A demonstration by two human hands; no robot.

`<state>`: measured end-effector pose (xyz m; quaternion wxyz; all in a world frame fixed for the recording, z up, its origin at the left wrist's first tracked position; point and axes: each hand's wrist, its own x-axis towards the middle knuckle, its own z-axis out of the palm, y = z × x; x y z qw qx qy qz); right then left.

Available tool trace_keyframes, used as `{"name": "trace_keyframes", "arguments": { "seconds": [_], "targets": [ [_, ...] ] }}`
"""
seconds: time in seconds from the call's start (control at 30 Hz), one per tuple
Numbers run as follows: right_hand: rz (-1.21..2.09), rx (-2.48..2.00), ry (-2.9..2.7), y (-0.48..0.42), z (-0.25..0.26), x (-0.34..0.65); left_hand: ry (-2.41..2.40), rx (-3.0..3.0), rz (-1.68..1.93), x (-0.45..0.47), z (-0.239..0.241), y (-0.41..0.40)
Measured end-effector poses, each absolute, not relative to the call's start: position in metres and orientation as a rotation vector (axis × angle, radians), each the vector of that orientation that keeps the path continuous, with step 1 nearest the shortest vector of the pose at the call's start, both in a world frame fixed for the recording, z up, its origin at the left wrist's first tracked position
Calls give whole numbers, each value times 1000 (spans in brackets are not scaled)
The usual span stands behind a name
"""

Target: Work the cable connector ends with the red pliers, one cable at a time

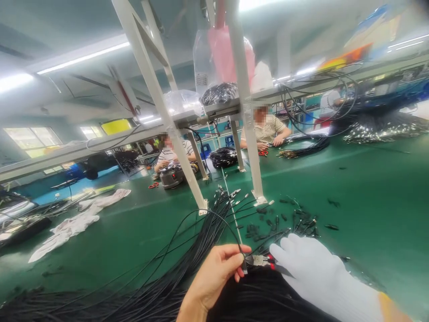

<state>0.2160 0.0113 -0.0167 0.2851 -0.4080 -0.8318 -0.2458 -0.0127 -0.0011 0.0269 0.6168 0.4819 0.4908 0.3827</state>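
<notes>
My bare left hand [217,273] pinches the end of a thin black cable [231,230] near its connector [245,267]. The cable arcs up and away to the left. A white glove covers my right hand [311,268], which is closed round the red and black handles of a pair of cutting pliers [259,260]. The plier jaws are right beside the connector; whether they touch it I cannot tell. Below both hands spreads a large bundle of black cables [201,241], their ends fanned out toward the frame posts.
Small black scraps [268,226] lie on the green table [368,201] by the metal posts [250,156]. A white cloth [80,219] lies at left. Across the table, two people in striped shirts work near a coil of cable [306,145] and red-handled scissors [263,153].
</notes>
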Motion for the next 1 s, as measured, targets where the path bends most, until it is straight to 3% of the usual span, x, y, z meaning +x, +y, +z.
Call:
{"name": "trace_keyframes", "arguments": {
  "seconds": [0.47, 1.0],
  "targets": [
    [-542, -1060, -2052, 10, -18, 210, 926, 948, 1189, -13, 18, 5],
    [-709, -1091, -1889, -2, -10, 200, 1043, 1004, 1312, 2, 20, 4]
  ]
}}
